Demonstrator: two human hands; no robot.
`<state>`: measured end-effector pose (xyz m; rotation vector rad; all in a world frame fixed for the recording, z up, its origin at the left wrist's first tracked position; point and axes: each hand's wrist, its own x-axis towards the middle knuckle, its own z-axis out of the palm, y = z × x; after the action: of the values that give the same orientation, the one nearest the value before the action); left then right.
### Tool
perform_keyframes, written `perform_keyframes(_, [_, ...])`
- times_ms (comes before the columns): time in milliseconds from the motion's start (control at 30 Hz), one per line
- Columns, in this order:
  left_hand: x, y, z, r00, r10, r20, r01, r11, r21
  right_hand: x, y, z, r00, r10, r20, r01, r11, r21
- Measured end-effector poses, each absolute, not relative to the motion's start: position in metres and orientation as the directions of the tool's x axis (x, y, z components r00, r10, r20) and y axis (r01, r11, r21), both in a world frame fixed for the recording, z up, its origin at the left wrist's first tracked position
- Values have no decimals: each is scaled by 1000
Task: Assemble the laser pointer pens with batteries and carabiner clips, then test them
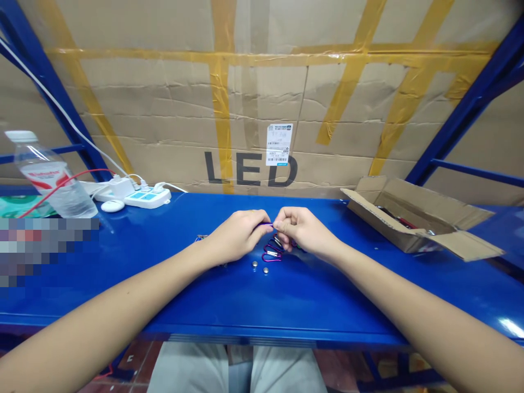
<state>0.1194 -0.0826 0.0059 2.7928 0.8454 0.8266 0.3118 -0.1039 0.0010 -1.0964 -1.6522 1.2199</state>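
Observation:
Between the fingertips of my left hand (239, 233) and my right hand (305, 230) is a slim purple carabiner (266, 224). Both hands pinch it from opposite sides, and the fingers cover most of it. On the blue table just below lie more purple carabiners (272, 254) with silver gates, partly hidden by my right hand. A bit of green shows beside the right fingers. Two small round metal pieces (254, 264) rest nearer the table's front edge. Behind my left wrist, a small blue and silver item (200, 238) is mostly hidden.
An open cardboard box (385, 218) with small items inside stands at the right. To the left are a water bottle (55, 177), a white power strip (149, 197) with cables, and a white oval object (112, 206). A large taped carton (172, 120) forms the back wall.

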Motion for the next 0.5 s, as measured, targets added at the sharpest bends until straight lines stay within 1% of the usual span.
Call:
perform_keyframes(100, [119,-82,3,704,522,481,485,-849,210,310,-105,-1,-325,941,98,149,153,-977])
perform_keyframes(200, [119,-82,1,695,526,490,478,-847,231,309,-105,-1,-329,933,143,141,198,-970])
perform_keyframes(400, [125,-91,6,657,555,510,500,-827,255,313,-101,2,-337,920,201,202,279,-939])
perform_keyframes(500, [128,-91,7,639,563,525,513,-820,256,315,-101,3,-337,907,254,207,334,-920])
